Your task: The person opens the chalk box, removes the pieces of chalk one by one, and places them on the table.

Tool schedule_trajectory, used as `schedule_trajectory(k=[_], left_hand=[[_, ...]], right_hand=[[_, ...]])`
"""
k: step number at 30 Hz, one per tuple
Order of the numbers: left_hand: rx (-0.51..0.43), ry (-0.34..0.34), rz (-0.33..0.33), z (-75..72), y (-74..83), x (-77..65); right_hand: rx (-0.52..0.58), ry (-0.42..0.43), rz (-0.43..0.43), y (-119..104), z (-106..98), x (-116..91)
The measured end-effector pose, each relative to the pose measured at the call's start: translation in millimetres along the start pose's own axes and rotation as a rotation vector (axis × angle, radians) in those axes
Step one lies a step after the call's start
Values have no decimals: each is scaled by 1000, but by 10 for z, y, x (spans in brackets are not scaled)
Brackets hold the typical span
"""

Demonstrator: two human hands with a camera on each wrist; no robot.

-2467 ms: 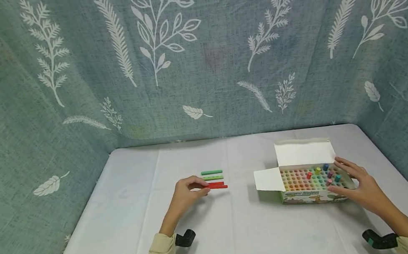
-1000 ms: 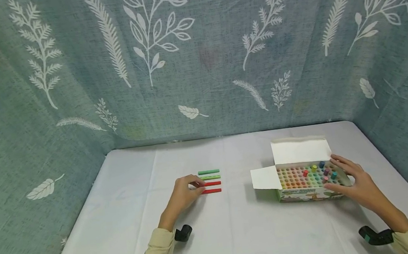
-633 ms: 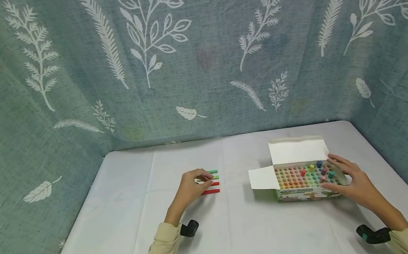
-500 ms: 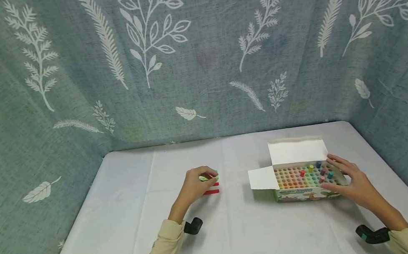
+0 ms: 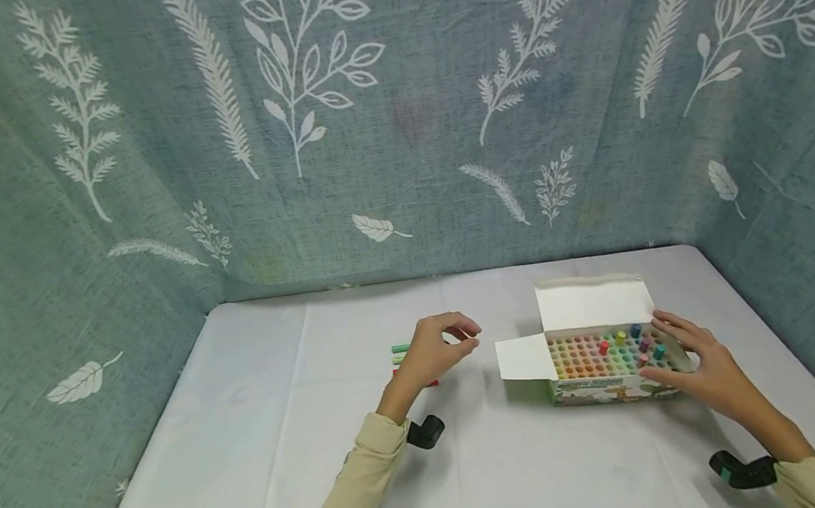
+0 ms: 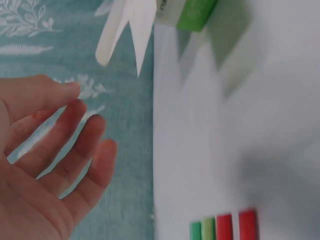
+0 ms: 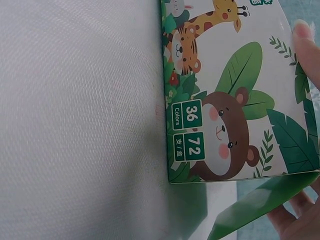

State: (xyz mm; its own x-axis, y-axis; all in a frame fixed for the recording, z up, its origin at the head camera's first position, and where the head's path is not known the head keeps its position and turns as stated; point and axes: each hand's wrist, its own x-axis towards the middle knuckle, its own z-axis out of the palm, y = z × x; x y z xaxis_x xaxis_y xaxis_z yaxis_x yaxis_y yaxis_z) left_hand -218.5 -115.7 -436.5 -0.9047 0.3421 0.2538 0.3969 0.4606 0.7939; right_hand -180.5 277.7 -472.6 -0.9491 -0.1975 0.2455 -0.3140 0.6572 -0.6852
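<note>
My left hand (image 5: 437, 351) is raised over the table, between the row of sticks and the box, its fingers loosely bent and holding nothing. The left wrist view shows the thumb and index fingertips close together, with bare air around them. Behind that hand lie a green stick (image 6: 195, 231), a light green stick (image 6: 208, 229) and two red sticks (image 6: 248, 225), side by side. My right hand (image 5: 710, 362) grips the right end of an open printed cardboard box (image 5: 604, 389), thumb at the front, fingers at the back. Several coloured sticks stand in its holed insert (image 5: 585, 355).
A white flap (image 5: 527, 358) juts out from the box's left end, and its lid (image 5: 596, 302) stands up at the back. A white cloth (image 5: 375, 501) covers the table. Leaf-patterned curtains (image 5: 432, 134) hang behind and along both sides.
The left hand has let go of a red stick, passed over the row, and moved right and up toward the box flap. The right hand keeps its place on the box.
</note>
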Motion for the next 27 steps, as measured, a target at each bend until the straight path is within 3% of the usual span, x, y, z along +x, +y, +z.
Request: schedule_trajectory(k=[8, 16, 27], left_hand=[[-22, -33, 21, 242, 121, 172], [-21, -79, 84, 510, 252, 297], [31, -151, 121, 870, 466, 450]], right_hand=[[7, 10, -7, 20, 11, -26], [0, 14, -13, 17, -5, -42], [22, 6, -13, 15, 10, -11]])
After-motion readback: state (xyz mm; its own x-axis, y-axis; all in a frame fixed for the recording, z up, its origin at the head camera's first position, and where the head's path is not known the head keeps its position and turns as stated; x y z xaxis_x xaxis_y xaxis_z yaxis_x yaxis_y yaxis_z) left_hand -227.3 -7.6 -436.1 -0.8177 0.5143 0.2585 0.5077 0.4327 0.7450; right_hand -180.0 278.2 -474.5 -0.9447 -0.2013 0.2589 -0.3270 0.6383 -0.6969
